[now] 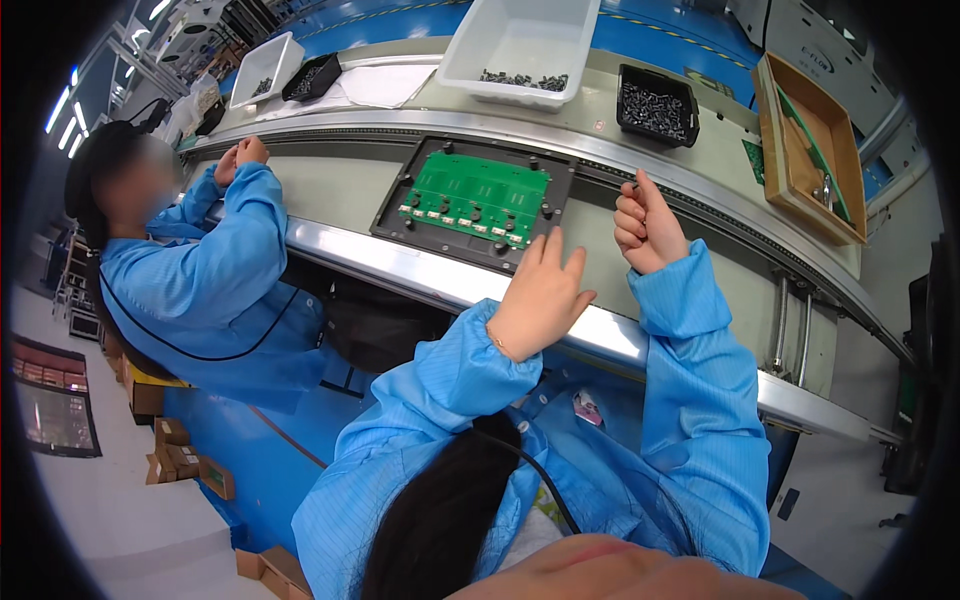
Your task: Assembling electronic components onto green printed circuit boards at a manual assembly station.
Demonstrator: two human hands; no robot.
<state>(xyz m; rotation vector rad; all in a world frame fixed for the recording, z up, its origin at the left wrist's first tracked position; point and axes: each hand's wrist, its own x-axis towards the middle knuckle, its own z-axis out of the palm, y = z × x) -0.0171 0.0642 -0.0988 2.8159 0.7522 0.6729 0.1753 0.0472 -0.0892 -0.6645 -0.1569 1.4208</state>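
Note:
A green circuit board (479, 190) lies in a black carrier frame (392, 212) on the conveyor line in front of me. White connectors and several round black parts sit along its near side. My left hand (543, 295) is open, fingers stretched toward the frame's near right corner; its fingertips are at the edge, though I cannot tell if they touch. To the right of the frame, my right hand (650, 225) is raised above the line with fingers curled. Its thumb and forefinger pinch a small dark component (634, 184), too small to make out fully.
Beyond the rail stand a black bin (656, 105) of small dark parts, a large white tub (520, 48) and, at right, a cardboard box (850, 215) holding a green board. A co-worker in a blue smock (200, 270) sits at left, hands raised over the line.

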